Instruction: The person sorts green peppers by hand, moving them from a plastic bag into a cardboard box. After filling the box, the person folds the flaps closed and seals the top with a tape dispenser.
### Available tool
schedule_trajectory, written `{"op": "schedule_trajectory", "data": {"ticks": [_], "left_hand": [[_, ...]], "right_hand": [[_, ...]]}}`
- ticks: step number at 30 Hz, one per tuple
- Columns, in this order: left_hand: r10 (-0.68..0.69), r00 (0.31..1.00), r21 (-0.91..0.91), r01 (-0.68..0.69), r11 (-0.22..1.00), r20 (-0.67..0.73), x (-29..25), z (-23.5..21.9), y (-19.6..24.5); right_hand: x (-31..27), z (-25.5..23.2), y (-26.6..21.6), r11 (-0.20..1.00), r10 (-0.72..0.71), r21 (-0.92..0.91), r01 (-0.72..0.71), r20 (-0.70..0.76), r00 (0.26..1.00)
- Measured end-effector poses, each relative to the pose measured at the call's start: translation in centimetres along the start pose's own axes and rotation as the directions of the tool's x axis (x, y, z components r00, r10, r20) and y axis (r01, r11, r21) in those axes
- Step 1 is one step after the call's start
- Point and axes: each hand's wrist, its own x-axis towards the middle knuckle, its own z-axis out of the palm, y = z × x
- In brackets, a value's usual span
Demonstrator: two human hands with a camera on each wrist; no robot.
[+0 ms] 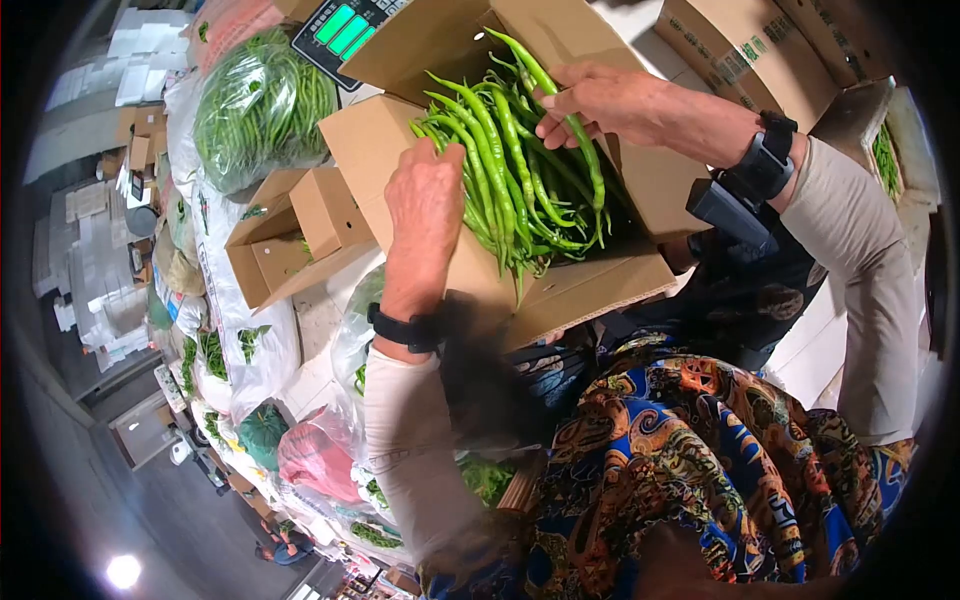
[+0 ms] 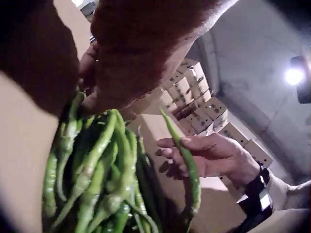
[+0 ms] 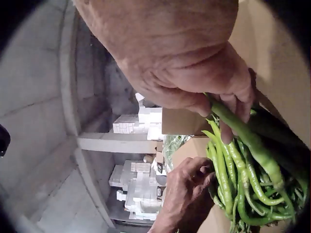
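Observation:
Long green chili peppers (image 1: pixel 485 165) lie heaped in an open cardboard box (image 1: pixel 590 290). My right hand (image 1: pixel 625 105) pinches one long chili pepper (image 2: pixel 190 167) between thumb and fingers, holding it over the right side of the heap. At the left side, my left hand (image 1: pixel 425 195) has its fingers curled at the upper ends of the peppers. In the left wrist view, the top of one chili pepper (image 2: pixel 72 116) runs in between the left fingers. The right wrist view shows the left hand (image 3: pixel 187 189) close against the heap, its fingertips partly hidden.
A scale with a lit green display (image 1: pixel 345 30) stands behind the box. To the left are a clear bag of green peppers (image 1: pixel 265 110) and a smaller open carton (image 1: pixel 300 230). More cardboard boxes (image 1: pixel 735 50) stand at the upper right. Patterned cloth (image 1: pixel 690 450) covers the person's lap.

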Motion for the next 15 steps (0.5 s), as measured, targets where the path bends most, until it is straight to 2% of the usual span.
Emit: {"op": "schedule_trajectory", "data": {"ticks": [2,5,7,8,9,10,12,14,15], "left_hand": [[-0.028,1.000,-0.016,0.028,0.999,-0.006,-0.2,0.4,-0.4],[0.041,0.998,0.023,-0.040,0.999,-0.044,0.0,1.7,-1.2],[-0.068,0.990,-0.154,0.049,0.987,-0.124,0.0,0.9,-1.7],[-0.063,0.990,-0.152,0.044,0.987,-0.123,-0.1,0.2,-2.3],[-0.299,0.953,-0.426,0.251,0.869,-0.048,0.1,-1.6,-2.7],[-0.493,0.865,-0.644,0.427,0.635,0.088,-0.1,-3.0,-3.3],[-0.607,0.781,-0.736,0.495,0.462,0.145,-1.1,-4.4,-5.8],[-0.633,0.766,-0.557,0.479,0.679,-0.113,-2.8,-4.6,-8.9],[-0.636,0.763,-0.558,0.479,0.677,-0.115,-3.6,-4.4,-10.2]], "right_hand": [[0.0,0.0,0.3,0.999,0.019,-0.027,-0.020,-0.022,1.000],[0.0,0.5,0.0,0.998,0.028,-0.050,-0.031,-0.069,0.997],[0.0,0.7,-0.1,0.999,0.020,-0.039,-0.024,-0.095,0.995],[0.0,0.8,-0.2,0.996,0.018,-0.085,-0.029,-0.129,0.991],[0.0,0.8,-0.1,0.991,0.017,-0.129,-0.038,-0.162,0.987],[0.0,0.7,0.0,0.991,0.017,-0.127,-0.038,-0.162,0.987],[0.2,0.4,0.0,0.977,0.007,-0.210,-0.037,-0.141,0.990],[0.4,0.3,0.0,0.962,-0.030,-0.274,-0.007,-0.131,0.991],[0.6,0.3,0.1,0.943,-0.066,-0.333,0.021,-0.122,0.990]]}}
